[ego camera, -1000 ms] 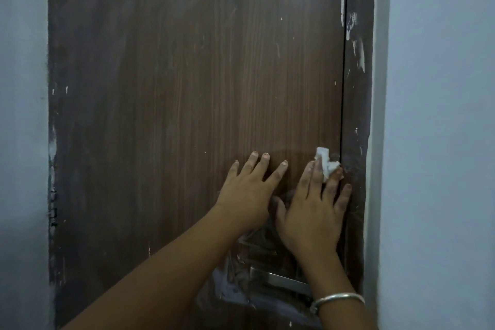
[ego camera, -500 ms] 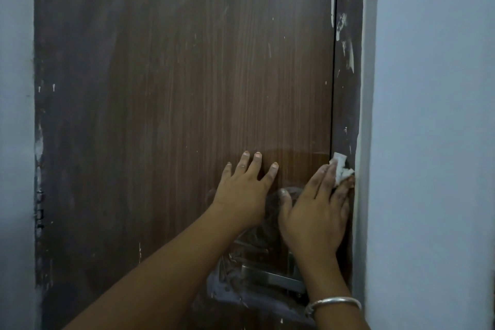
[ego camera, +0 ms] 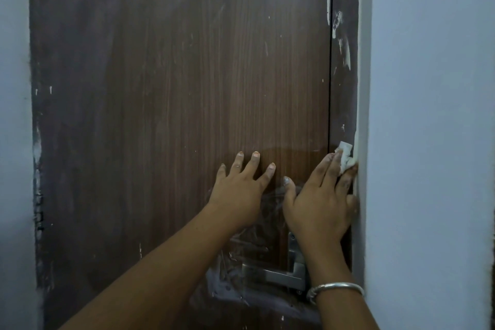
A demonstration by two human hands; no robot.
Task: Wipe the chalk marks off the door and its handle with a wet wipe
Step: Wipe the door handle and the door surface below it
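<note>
1. Grip on the left: my left hand (ego camera: 238, 193) holds nothing. It lies flat on the door (ego camera: 174, 88) with its fingers straight, spread and pointing up.
2. Grip on the right: my right hand (ego camera: 318, 206) is not curled either. Its nearly straight fingers press the wet wipe (ego camera: 345, 154) against the surface under their tips.
3. At the far left, a pale grey-blue wall (ego camera: 13, 115) meets the door along a rough, dark edge.
4. The door is brown wood grain, hazy with pale smears over its left half and dotted with small white flecks.
5. My left hand sits low on the door, right of centre, above and left of the handle (ego camera: 270, 274).
6. White chalk marks (ego camera: 225, 284) scribble around the handle, heaviest at the left end of the lever.
7. The handle is a metal lever pointing left, its right end hidden behind my right wrist.
8. My right hand lies just beside the left, apart from it, and a silver bangle (ego camera: 334, 288) circles its wrist.
9. The wet wipe is a small white crumpled wad on the dark door frame (ego camera: 344, 75), right of the door's edge and touching the edge of the right wall (ego camera: 428, 115).
10. White smears (ego camera: 337, 24) streak the frame high up.
</note>
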